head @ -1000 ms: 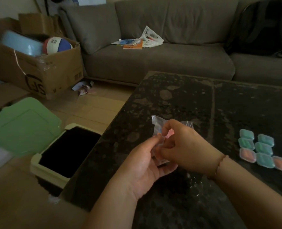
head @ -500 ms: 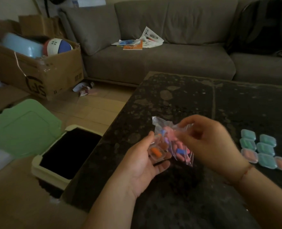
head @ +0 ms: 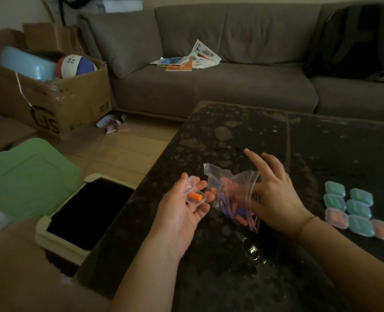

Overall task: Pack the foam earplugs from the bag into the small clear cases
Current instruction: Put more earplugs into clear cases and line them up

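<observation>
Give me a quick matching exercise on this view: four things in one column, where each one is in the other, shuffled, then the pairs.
Things:
1. open clear case
2. bag of earplugs
3. filled cases
4. ball

Places:
A. in the cardboard box on the floor
B. grouped on the table, to the right of the right hand
C. on the left hand, one orange earplug inside
D. held at its edge by the right hand

Pairs: 1-C, 2-D, 3-B, 4-A
</observation>
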{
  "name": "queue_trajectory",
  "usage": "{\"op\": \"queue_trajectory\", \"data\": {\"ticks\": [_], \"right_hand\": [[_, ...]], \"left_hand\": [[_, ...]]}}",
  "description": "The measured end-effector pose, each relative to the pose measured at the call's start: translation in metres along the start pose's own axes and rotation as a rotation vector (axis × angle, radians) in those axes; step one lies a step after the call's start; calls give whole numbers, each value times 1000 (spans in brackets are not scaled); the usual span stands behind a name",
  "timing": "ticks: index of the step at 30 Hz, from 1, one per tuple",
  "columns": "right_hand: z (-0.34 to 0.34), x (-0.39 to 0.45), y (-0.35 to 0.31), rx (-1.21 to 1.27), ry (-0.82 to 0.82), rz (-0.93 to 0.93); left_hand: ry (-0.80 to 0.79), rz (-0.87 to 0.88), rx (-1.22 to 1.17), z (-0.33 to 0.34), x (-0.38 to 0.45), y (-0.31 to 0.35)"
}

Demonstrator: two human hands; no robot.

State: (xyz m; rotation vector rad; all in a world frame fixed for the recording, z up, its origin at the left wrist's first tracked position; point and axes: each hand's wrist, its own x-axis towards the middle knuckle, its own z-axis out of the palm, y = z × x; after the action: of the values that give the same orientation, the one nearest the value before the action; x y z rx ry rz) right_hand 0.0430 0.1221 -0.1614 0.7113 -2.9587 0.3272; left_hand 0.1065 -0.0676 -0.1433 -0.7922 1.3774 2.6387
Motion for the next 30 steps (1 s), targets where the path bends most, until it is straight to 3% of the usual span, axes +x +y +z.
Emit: {"op": "queue_trajectory", "data": {"ticks": [6, 11, 30], "right_hand": [[16, 15, 0, 114, 48, -34], [21, 21, -11, 105, 3, 55], [21, 19, -23, 485, -1, 147]], "left_hand": [[-21, -28, 52, -1, 4, -3], [-3, -55, 46, -2, 5, -2], [25, -27, 120, -5, 7, -1]]}}
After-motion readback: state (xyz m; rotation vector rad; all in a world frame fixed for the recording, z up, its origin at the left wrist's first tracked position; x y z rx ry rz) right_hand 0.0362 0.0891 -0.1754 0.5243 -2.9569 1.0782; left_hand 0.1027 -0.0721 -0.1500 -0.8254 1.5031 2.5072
